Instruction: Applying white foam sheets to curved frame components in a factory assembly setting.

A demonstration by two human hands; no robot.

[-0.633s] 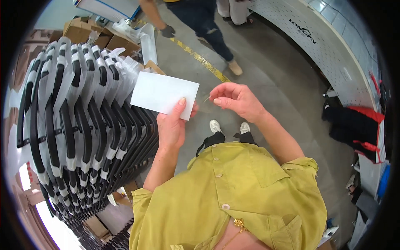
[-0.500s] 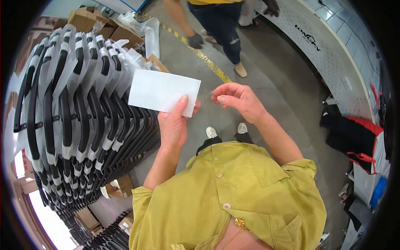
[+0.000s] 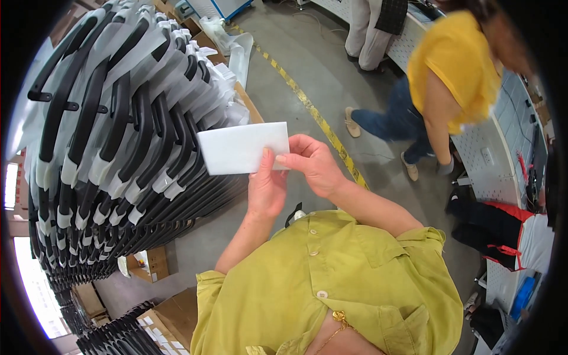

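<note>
A white rectangular sheet [image 3: 236,147], slightly curved and blank on the side facing me, is held up in front of my chest. My left hand [image 3: 266,190] is closed on its lower edge, thumb on top and fingers behind. At the sheet's right end my right hand [image 3: 316,168] pinches the lower corner between thumb and fingers. The two thumbs nearly meet. Behind the sheet my fingertips are mostly hidden.
To the left stands a tall stack of black bent tubes [image 3: 142,142] in white wrapping. Cardboard boxes [image 3: 155,264] stand low beside it. A co-worker in a yellow top [image 3: 452,71] walks at the right, near a long white perforated bench [image 3: 494,157]. A yellow floor line [image 3: 307,106] runs ahead.
My right hand has come left and taken hold of the sheet's right end. The sheet is more level. My view has turned, and the co-worker in yellow has moved right.
</note>
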